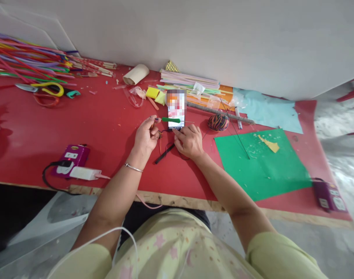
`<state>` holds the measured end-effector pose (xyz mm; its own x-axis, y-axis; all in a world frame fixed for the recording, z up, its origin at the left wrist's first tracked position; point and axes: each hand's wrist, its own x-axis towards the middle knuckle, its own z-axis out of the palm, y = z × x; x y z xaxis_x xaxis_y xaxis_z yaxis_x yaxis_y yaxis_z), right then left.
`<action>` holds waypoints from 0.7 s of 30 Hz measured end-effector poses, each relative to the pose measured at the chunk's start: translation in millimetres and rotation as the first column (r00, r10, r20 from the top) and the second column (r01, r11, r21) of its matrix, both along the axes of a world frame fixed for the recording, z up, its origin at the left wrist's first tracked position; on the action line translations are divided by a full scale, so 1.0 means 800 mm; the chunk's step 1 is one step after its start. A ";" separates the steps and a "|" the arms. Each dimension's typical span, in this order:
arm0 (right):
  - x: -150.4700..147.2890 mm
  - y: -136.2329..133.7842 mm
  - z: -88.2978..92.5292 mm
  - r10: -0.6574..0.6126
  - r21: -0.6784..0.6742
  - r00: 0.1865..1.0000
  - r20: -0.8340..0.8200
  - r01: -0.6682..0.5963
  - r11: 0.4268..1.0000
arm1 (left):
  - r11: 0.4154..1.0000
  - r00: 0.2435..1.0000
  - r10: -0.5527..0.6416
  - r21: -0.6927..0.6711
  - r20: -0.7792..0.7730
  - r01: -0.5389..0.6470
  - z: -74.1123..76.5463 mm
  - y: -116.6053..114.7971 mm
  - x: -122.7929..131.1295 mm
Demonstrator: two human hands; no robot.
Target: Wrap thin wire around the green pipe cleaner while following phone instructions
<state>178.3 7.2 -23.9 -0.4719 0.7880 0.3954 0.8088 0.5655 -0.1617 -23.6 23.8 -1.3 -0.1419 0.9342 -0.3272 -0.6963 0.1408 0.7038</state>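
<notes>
My left hand point(147, 133) pinches the end of a thin metal tool with a green handle point(171, 120), its slim shaft pointing right across a phone. The phone point(177, 106) is propped with its screen lit and partly blurred. My right hand point(190, 141) rests at the phone's lower edge, its index finger stretched towards the screen; whether it touches is unclear. A black stick point(165, 153) with a loop of dark yarn lies between my hands, one end running towards my right fingers. A ball of multicoloured yarn point(218, 122) sits right of the phone.
Pipe cleaners point(28, 58) and scissors point(49, 90) lie at the left. A purple box point(75, 155) and glue bottle point(85, 173) stand near the front edge. Green sheet point(264, 170), blue sheet point(272, 112), a brown branch point(217, 111) and another purple box point(329, 195) are on the right.
</notes>
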 end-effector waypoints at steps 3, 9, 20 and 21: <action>-0.003 0.001 0.001 -0.016 0.000 1.000 -0.004 0.016 1.000 | 1.000 1.000 0.006 -0.005 -0.002 -0.006 0.001 0.000 0.001; -0.009 0.005 0.004 -0.025 0.006 1.000 0.019 0.025 1.000 | 1.000 0.999 0.014 0.001 0.038 -0.014 0.000 0.000 0.001; -0.010 0.007 0.002 -0.005 0.011 1.000 0.000 0.005 1.000 | 1.000 0.997 0.012 0.010 0.073 -0.013 -0.006 0.002 0.000; -0.009 0.007 0.001 -0.004 0.016 1.000 -0.007 0.004 1.000 | 1.000 0.997 0.012 0.009 0.071 -0.013 -0.005 0.002 0.000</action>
